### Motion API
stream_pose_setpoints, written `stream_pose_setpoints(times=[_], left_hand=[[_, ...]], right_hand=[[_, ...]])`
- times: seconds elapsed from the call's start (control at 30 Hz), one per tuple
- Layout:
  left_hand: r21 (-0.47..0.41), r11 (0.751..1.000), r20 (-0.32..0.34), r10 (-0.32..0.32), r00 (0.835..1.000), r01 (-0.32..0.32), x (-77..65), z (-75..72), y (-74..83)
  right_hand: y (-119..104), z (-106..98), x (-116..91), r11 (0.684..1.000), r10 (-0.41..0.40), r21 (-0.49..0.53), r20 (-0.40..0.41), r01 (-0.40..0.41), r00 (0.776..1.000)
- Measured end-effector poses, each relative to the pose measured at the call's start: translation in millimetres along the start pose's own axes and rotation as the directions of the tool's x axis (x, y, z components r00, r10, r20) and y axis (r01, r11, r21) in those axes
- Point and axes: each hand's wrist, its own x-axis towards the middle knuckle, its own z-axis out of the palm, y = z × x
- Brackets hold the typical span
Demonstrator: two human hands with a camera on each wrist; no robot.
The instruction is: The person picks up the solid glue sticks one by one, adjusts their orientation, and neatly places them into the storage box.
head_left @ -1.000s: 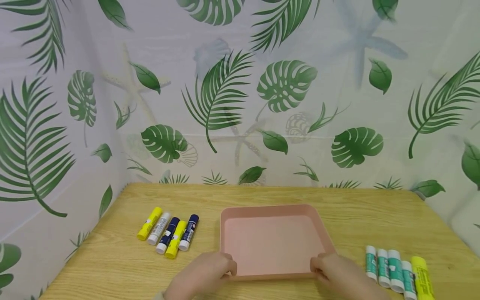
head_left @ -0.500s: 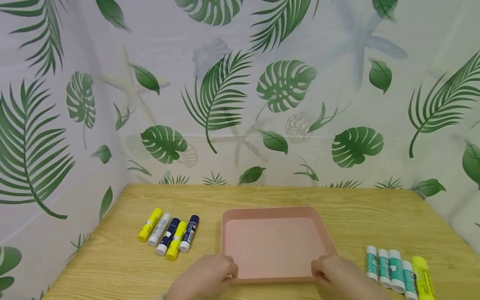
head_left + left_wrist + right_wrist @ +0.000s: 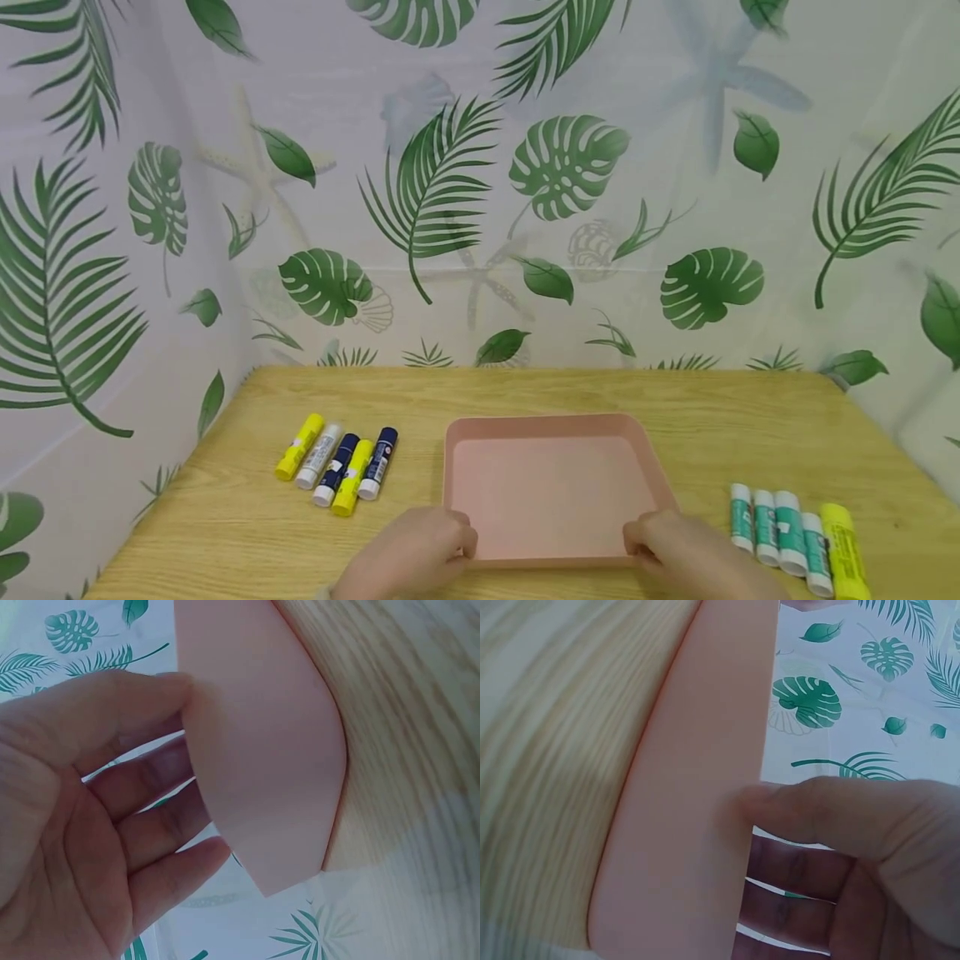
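A shallow pink tray (image 3: 555, 562) with rounded corners rests on the wooden table, nothing inside it. My left hand (image 3: 411, 550) grips its near left corner. In the left wrist view, the thumb lies against the outside of the tray wall (image 3: 262, 750) and the other fingers pass over the rim to the inside. My right hand (image 3: 693, 550) grips the near right corner the same way. The right wrist view has its thumb on the outer wall (image 3: 682, 795), the curled fingers partly hidden behind it.
Left of the tray, several glue sticks (image 3: 335, 467) in yellow, white and dark blue lie in a row. Several teal glue sticks (image 3: 789, 533) and a larger yellow one (image 3: 845, 550) lie to its right. A leaf-patterned cloth (image 3: 480, 208) hangs behind the wooden table (image 3: 225, 517).
The tray has slid slightly toward me and a touch to the right, with both hands keeping their grip. The glue sticks stay where they were; the head view has shifted a little.
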Motion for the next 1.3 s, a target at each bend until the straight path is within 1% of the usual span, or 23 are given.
stream_pose_setpoints(times=[0.07, 0.17, 0.3, 0.37, 0.47, 0.6, 0.8, 0.9, 1.0, 1.07, 1.17, 1.3], left_hand=[[0.003, 1.000, -0.003, -0.003, 1.000, 0.003, -1.2, -0.8, 0.7], [0.005, 1.000, -0.003, -0.009, 1.000, 0.009, -2.3, -2.3, 1.0], [0.020, 1.000, -0.010, 0.009, 1.000, -0.009, -3.0, -3.6, 1.7], [0.034, 0.999, -0.013, 0.024, 1.000, -0.023, -3.2, -3.4, 2.5], [0.036, 0.999, -0.008, 0.028, 1.000, -0.028, -3.6, -2.4, 4.0], [0.033, 0.999, 0.007, 0.020, 1.000, -0.020, -3.3, -1.5, 6.3], [0.045, 0.999, 0.032, 0.012, 0.999, -0.013, -3.6, -2.4, 11.2], [0.053, 0.998, 0.041, 0.011, 0.999, -0.013, -4.4, -2.8, 13.3], [0.042, 0.999, 0.061, -0.002, 0.998, 0.000, -4.7, -4.3, 14.8], [0.026, 0.999, 0.082, -0.027, 0.996, 0.025, -4.8, -4.8, 15.7], [-0.003, 0.998, 0.107, -0.064, 0.992, 0.065, -4.8, -5.3, 17.2], [-0.018, 0.997, 0.116, -0.078, 0.990, 0.081, -5.5, -5.5, 18.9]], right_hand=[[-1, 0, 0, 1.000, -0.005, 0.006, 0.005, 0.005, 1.000], [-3, 1, -1, 1.000, 0.013, 0.024, 0.018, -0.013, 1.000], [-5, 0, -3, 0.997, 0.066, 0.038, 0.044, -0.068, 0.997], [-5, 0, -4, 0.996, 0.077, 0.033, 0.053, -0.079, 0.996], [-5, -1, -5, 0.995, 0.096, 0.035, 0.076, -0.098, 0.993], [-5, -2, -9, 0.994, 0.084, 0.066, 0.090, -0.090, 0.992], [-7, -3, -16, 0.991, 0.065, 0.108, 0.085, -0.074, 0.994], [-7, -2, -19, 0.992, 0.067, 0.105, 0.086, -0.076, 0.994], [-7, -3, -20, 0.992, 0.071, 0.096, 0.101, -0.081, 0.992], [-7, -2, -22, 0.993, 0.077, 0.081, 0.108, -0.086, 0.991], [-8, -2, -23, 0.991, 0.109, 0.069, 0.123, -0.118, 0.986], [-9, -1, -24, 0.987, 0.143, 0.054, 0.126, -0.151, 0.982]])
